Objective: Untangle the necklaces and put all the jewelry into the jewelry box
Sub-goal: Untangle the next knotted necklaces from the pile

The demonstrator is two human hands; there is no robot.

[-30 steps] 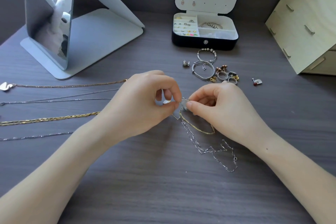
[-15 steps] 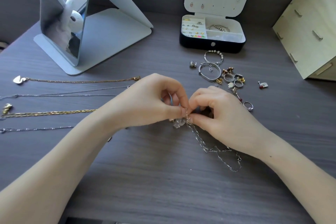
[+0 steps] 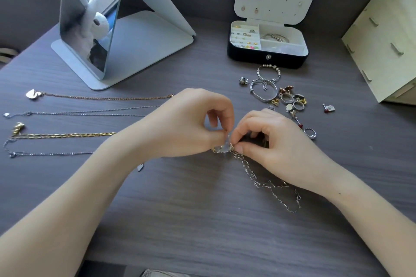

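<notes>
My left hand (image 3: pixel 189 123) and my right hand (image 3: pixel 272 141) meet at the middle of the table, both pinching a knot of tangled necklaces (image 3: pixel 225 147). A silver link chain (image 3: pixel 270 184) trails from the knot down to the right, under my right wrist. Several necklaces lie stretched out at the left: a rose-gold one with a swan pendant (image 3: pixel 101 97), a thin silver one (image 3: pixel 90 112), a gold braided one (image 3: pixel 65 135) and another silver one (image 3: pixel 51 153). The open jewelry box (image 3: pixel 267 57) stands at the back, with earrings and a bracelet inside.
Loose bangles, rings and earrings (image 3: pixel 281 94) lie between the box and my right hand. A ring (image 3: pixel 310 133) and a red-stone earring (image 3: pixel 329 108) lie apart. A standing mirror (image 3: pixel 90 29) is at the back left, a wooden drawer unit (image 3: pixel 387 36) at the right.
The view has shifted, so everything sits lower and further right in frame. My hands have drawn closer together over the knot, and the gold loop seen below it earlier is mostly hidden.
</notes>
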